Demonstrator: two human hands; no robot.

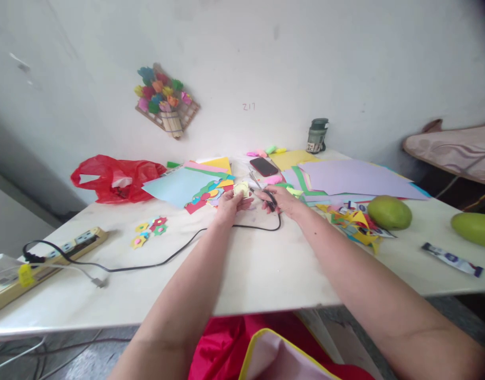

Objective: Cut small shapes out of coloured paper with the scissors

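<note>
Over the middle of the white table, my left hand (231, 205) pinches a small piece of pale yellow paper (241, 189) that carries a drawn rounded outline. Close beside it, my right hand (280, 199) is wrapped round the dark handles of a pair of scissors (269, 199). The scissors' blades point up and to the left, near the paper; whether they touch it I cannot tell. Left of my left hand lies a heap of cut coloured paper shapes (211, 194). Farther left on the table sit several small paper flowers (160, 226).
Coloured sheets (337, 177), a phone (263, 167) and a bottle (317, 135) lie toward the wall. A red plastic bag (119, 179) and a power strip (74, 246) with a black cable (147, 267) are left. Paper scraps (357, 224), green fruit (389, 212) and a tube (451, 259) are right.
</note>
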